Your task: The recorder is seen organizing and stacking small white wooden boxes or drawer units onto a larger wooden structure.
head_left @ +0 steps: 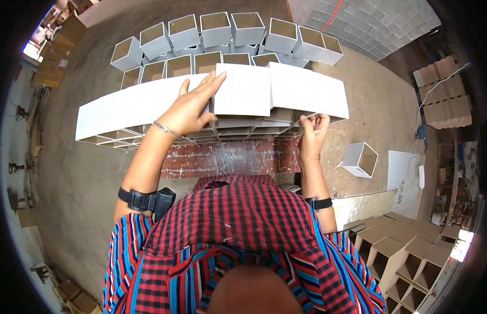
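Hands on a stack of white box sleeves

Cardboard hides most of the work: the stack of white box sleeves (pixel 212 104) covers your left palm side, and your own checked shirt (pixel 238 230) blocks the near table edge (pixel 228 157). Your left hand (pixel 188 107) lies flat on top of the stack, fingers spread and open. Your right hand (pixel 312 131) pinches the stack's lower right edge between curled fingers. Open white boxes (pixel 217 31) stand in rows behind; one lone box (pixel 360 159) sits to your right.
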`<state>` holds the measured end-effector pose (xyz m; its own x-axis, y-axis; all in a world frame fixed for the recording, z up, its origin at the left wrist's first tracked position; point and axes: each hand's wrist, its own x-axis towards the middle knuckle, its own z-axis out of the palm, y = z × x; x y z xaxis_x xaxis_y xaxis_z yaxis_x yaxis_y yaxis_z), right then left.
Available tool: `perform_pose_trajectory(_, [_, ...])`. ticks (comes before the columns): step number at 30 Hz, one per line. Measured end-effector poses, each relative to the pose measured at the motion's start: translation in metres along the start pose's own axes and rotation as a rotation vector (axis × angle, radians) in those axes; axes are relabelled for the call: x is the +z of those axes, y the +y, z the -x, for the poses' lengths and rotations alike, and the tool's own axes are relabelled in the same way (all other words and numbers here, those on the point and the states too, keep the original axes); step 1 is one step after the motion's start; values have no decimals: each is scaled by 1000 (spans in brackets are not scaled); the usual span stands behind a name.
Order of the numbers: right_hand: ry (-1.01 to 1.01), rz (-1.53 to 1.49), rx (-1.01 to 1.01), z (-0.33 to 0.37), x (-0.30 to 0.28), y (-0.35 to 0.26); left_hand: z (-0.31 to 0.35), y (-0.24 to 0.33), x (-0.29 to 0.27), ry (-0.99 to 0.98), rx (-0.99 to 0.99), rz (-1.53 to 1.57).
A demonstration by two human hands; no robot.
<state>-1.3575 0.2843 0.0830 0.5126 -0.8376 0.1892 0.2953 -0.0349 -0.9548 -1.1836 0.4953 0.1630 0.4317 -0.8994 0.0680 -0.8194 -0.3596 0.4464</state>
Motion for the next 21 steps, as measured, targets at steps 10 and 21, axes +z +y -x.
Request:
perform_pose_trajectory(10, [-111,-163,190,-10,-16,-6,1,8,1,76,-83,-145])
perform_pose_trajectory(21, [181,-267,320,-43,-47,-33,-78,60,22,79,156,-177])
